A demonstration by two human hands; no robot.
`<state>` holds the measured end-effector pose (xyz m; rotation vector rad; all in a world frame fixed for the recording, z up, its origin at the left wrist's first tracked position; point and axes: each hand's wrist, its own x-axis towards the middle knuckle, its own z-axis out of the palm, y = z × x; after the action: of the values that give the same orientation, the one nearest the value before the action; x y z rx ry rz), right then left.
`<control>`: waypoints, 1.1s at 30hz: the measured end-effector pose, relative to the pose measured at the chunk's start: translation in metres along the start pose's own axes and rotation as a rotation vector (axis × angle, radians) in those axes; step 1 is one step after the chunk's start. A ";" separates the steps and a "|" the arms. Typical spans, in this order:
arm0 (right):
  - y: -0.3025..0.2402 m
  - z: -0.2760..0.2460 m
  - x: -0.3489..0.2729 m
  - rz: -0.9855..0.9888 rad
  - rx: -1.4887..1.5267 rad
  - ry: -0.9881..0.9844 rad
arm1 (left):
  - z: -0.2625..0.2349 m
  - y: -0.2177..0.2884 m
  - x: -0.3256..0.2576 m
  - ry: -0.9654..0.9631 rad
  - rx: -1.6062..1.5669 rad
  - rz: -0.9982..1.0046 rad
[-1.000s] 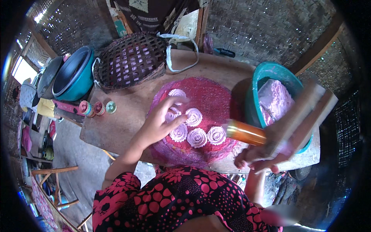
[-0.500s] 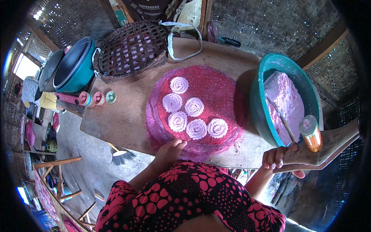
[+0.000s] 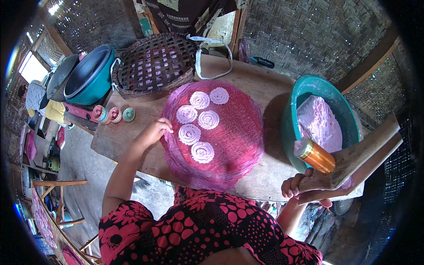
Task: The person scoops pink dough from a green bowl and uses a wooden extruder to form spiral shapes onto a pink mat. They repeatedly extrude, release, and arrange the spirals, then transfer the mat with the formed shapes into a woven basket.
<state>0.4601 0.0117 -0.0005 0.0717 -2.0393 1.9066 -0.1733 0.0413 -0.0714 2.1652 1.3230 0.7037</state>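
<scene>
L hand (image 3: pixel 152 134) moved to mat (image 3: pixel 238 145), press (image 3: pixel 353 161) end cropped

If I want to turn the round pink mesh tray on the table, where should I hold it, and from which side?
Grip the pink mesh tray by its bare rim at the near-left edge, where the left hand already touches it. The white spirals sit left of the tray's centre, so a thin pinch on the outer edge, coming from the table's left, probably avoids them. The teal bowl crowds the right side.

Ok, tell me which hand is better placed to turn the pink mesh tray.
Left, most likely. The left hand already rests on the edge of the pink mesh tray, while the right hand is off to the side gripping the wooden press.
</scene>
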 end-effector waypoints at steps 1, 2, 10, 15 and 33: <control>-0.003 -0.014 -0.001 0.071 -0.075 -0.131 | -0.009 -0.001 0.007 -0.052 0.026 -0.030; -0.008 -0.029 0.002 0.142 -0.148 -0.259 | -0.020 0.004 0.014 -0.113 0.057 -0.066; 0.010 0.048 0.112 0.083 0.416 0.186 | -0.043 0.203 0.127 0.190 -0.860 0.451; -0.001 0.058 0.147 0.306 0.609 0.353 | -0.037 0.294 0.151 -0.003 -1.428 0.512; -0.027 0.011 0.200 1.021 0.215 0.619 | 0.100 0.083 0.182 0.196 -2.543 0.344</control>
<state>0.2769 0.0379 0.0822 -1.5522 -1.4965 2.2114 0.0175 0.1572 -0.0606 0.0614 -0.4202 1.3605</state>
